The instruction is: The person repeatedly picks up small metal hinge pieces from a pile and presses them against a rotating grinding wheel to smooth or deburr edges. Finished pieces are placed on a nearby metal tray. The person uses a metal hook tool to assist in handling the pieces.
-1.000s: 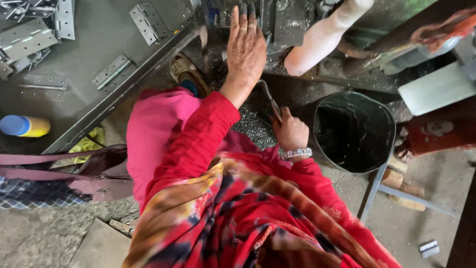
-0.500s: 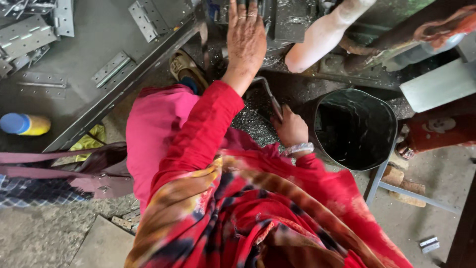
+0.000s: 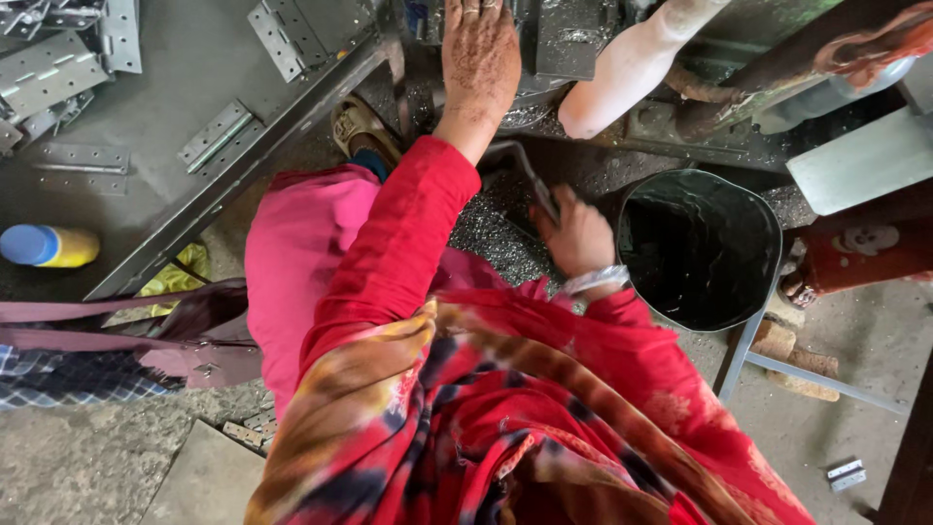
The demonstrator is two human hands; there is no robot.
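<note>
Head view: my left hand point(image 3: 480, 53) lies flat, fingers spread, on the grimy steel machine point(image 3: 564, 39). Right hand point(image 3: 575, 233) is wrapped round a bent metal lever point(image 3: 530, 173) beside the glossy black bucket point(image 3: 700, 248). Perforated galvanised hinges point(image 3: 216, 134) and a yellow bottle with a blue cap point(image 3: 49, 245) sit on the grey worktop point(image 3: 185, 68).

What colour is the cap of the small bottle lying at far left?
Blue, on a yellow bottle, seen in the head view.

Both arms are covered by long red sleeves; the left hand point(image 3: 481, 58) carries rings on its fingers, and the right hand point(image 3: 575, 233) has a pale metallic bangle at the wrist. A red draped cloth with orange, tan and dark-blue tie-dye patches covers the torso, above pink trousers.
</note>
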